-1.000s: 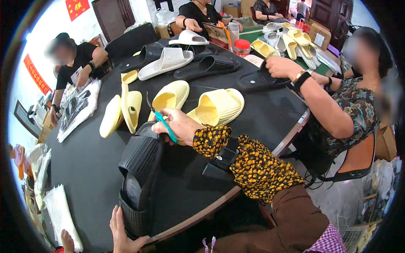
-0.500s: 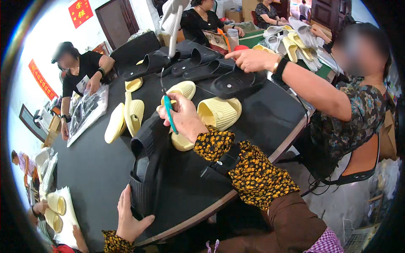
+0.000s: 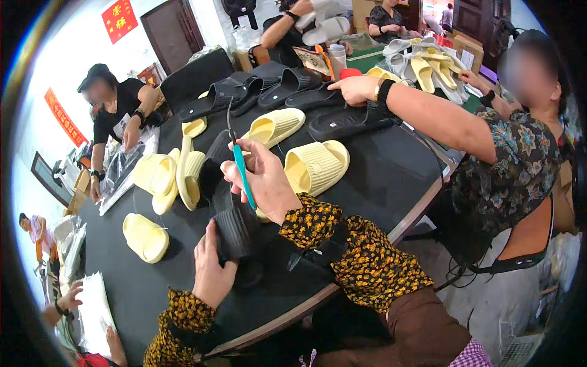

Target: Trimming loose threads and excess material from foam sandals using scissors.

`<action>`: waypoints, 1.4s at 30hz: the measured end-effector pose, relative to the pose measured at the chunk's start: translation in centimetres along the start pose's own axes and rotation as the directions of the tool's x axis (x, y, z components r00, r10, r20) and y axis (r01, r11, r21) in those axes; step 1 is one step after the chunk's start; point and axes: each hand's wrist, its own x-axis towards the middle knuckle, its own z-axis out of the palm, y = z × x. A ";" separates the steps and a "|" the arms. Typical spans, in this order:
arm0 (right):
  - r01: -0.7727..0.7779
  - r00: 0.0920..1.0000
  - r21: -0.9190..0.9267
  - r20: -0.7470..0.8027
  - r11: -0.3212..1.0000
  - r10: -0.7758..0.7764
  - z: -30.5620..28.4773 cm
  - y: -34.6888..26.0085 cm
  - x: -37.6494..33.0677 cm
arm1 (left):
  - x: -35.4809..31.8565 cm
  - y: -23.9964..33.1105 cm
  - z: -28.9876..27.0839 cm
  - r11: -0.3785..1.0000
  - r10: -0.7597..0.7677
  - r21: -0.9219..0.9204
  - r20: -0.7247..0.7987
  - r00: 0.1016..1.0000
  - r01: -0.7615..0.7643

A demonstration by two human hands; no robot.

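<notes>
Scissors (image 3: pixel 240 162) with a teal handle stand nearly upright at the centre of the frame, pinched in the curled fingers of the right hand (image 3: pixel 263 183). Just below, the left hand (image 3: pixel 211 269) lies with fingers closed loosely along the side of a black slipper (image 3: pixel 235 229), holding it against the dark table (image 3: pixel 379 177). Yellow slippers (image 3: pixel 315 165) lie close by on both sides (1 more sits alone at the left). Toward the upper right, a co-worker's hand (image 3: pixel 354 88) presses on another black slipper (image 3: pixel 345 122).
</notes>
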 end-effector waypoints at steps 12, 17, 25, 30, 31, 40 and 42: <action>0.099 0.987 0.038 -0.130 0.994 -0.093 -1.1 -2.0 0.3 | 11.4 -0.3 4.6 0.991 0.064 -0.117 -0.037 0.997 -0.068; 0.138 0.984 0.080 -0.127 0.987 -0.128 -1.1 -2.2 0.3 | 18.3 -2.2 8.5 0.950 0.048 -0.311 0.049 0.998 -0.031; 0.110 0.988 0.101 -0.122 0.989 -0.097 -1.1 -1.4 0.2 | 20.2 -1.8 9.0 0.882 0.156 -0.459 0.066 0.986 -0.109; 0.092 0.993 0.136 -0.085 0.986 -0.081 -1.0 -0.3 0.2 | 15.4 -2.2 4.4 0.889 0.194 -0.414 -0.049 0.980 -0.197; 0.068 0.994 0.110 -0.096 0.992 -0.057 -1.3 -0.1 0.3 | 14.3 -1.4 2.7 0.911 0.107 -0.401 -0.005 0.994 -0.100; -0.084 0.995 -0.059 -0.052 0.995 0.081 -0.2 1.0 -0.3 | 8.4 -5.9 -5.6 0.991 -0.069 0.066 -0.480 0.875 0.115; -0.083 0.996 -0.051 -0.027 0.995 0.082 -0.4 1.2 -0.4 | 8.5 -6.8 -5.0 0.987 -0.095 0.082 -0.413 0.906 0.140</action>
